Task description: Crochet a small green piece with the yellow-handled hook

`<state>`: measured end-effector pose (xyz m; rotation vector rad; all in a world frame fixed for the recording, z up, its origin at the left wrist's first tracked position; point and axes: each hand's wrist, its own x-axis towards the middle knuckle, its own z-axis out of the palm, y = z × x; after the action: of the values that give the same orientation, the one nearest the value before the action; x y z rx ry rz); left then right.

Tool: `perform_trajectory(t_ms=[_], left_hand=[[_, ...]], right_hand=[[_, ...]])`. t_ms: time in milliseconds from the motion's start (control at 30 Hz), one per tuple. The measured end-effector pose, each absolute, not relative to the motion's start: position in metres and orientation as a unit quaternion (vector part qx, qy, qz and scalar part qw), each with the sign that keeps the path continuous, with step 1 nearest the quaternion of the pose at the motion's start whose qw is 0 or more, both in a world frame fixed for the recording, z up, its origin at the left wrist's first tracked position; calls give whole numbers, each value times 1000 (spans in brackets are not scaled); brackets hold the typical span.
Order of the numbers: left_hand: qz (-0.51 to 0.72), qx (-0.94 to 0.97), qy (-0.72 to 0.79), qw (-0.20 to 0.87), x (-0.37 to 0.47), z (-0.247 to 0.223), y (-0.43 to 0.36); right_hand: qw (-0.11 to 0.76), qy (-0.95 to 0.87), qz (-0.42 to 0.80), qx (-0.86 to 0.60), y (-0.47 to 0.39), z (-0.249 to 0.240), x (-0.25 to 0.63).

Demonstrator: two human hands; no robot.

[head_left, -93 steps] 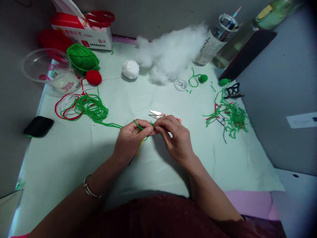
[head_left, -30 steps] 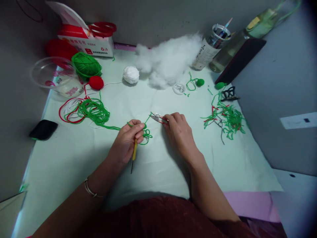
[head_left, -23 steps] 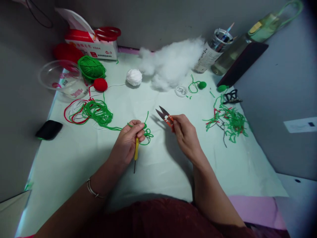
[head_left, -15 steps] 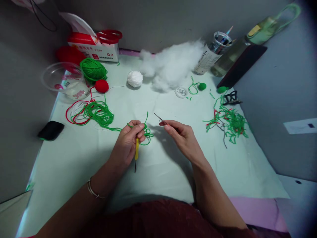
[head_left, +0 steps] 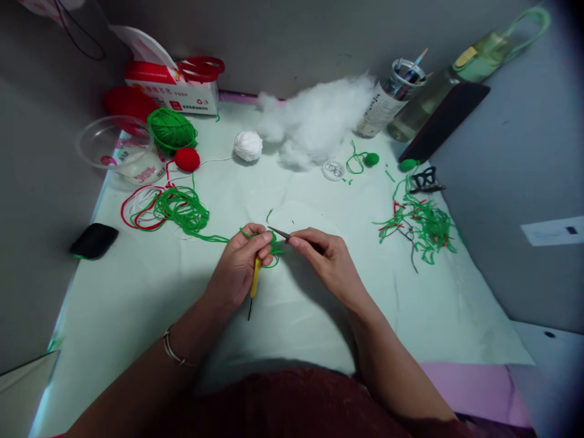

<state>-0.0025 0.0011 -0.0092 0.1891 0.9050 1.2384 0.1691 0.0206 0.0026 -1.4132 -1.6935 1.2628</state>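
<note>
My left hand [head_left: 244, 258] is closed on a small piece of green yarn work [head_left: 274, 238] and on a yellow-handled crochet hook [head_left: 255, 280], whose dark shaft points down toward me. Loops of green yarn hang below the fingertips, and a strand runs left to a loose coil of green yarn [head_left: 182, 210]. Pinched in my right hand [head_left: 326, 258] is a slim dark pointed tool [head_left: 280, 233]; whether it is snips or tweezers I cannot tell. Its tip is beside the green work. A short green yarn end [head_left: 269, 215] shows just beyond the tip.
Behind are a green yarn ball [head_left: 172, 129], a red ball [head_left: 187, 159], a white ball [head_left: 248, 146] and white stuffing [head_left: 319, 121]. Yarn scraps [head_left: 431, 228] lie right. A tissue box [head_left: 182, 94], clear tub [head_left: 137, 155], pen cup [head_left: 387, 100] and bottle [head_left: 438, 85] stand around the edges.
My right hand has moved left, bringing the pointed tool's tip to the green work. My left hand has shifted slightly right, still holding the hook and yarn work.
</note>
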Motion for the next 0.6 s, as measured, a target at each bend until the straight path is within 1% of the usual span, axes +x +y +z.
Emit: perform_trajectory(t_ms=[67, 133, 233, 300, 367, 467, 500, 600], left_hand=[[557, 77, 408, 719, -3, -9, 1], [557, 63, 407, 721, -4, -9, 2], [557, 36, 404, 725, -6, -9, 4], [553, 19, 402, 730, -7, -8, 5], [548, 5, 401, 734, -8, -7, 5], [545, -9, 397, 738, -8, -5, 5], [545, -12, 395, 739, -8, -4, 4], [555, -12, 387, 737, -7, 0, 2]], right_hand=[[322, -633, 443, -546, 23, -1, 171], [364, -628, 377, -575, 27, -4, 175], [418, -653, 199, -600, 32, -6, 183], [424, -701, 110, -562, 29, -6, 184], [408, -767, 94, -486, 21, -6, 178], [313, -874, 144, -343, 1, -6, 160], [300, -882, 147, -331, -4, -6, 153], [306, -908, 121, -259, -13, -4, 138]])
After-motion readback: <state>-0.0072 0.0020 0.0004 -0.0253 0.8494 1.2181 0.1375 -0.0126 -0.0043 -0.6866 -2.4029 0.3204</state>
